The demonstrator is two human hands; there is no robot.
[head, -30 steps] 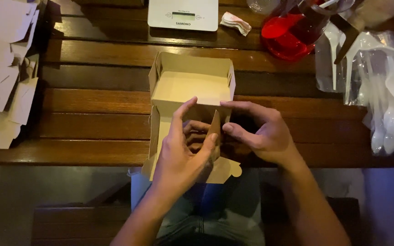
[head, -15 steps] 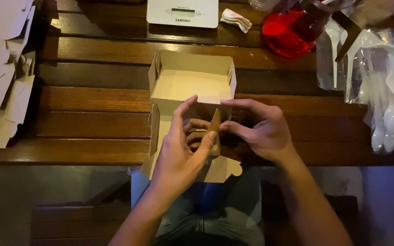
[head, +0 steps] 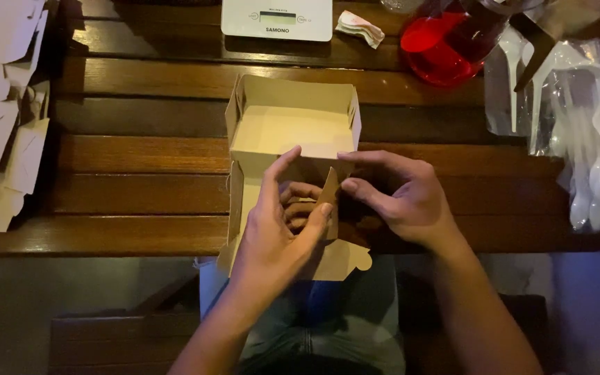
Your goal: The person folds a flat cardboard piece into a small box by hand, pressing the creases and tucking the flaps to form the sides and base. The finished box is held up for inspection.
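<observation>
Hands meet on a brown cardboard box [head: 289,128] lying on the slatted wooden table [head: 140,160]. The left hand [head: 272,229] curls over the box's near flap, gripping it. The right hand [head: 401,198], at the box's right, pinches that flap's edge between thumb and fingers.

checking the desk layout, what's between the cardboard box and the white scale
In the head view, only bare dark wooden table slats lie between the open cardboard box and the white scale; nothing rests there.

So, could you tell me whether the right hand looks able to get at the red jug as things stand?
Probably yes. The right hand is busy at the cardboard box, but the jug stands up and to its right, and only bare table slats lie between them. It would have to let go of the flap first.
</observation>
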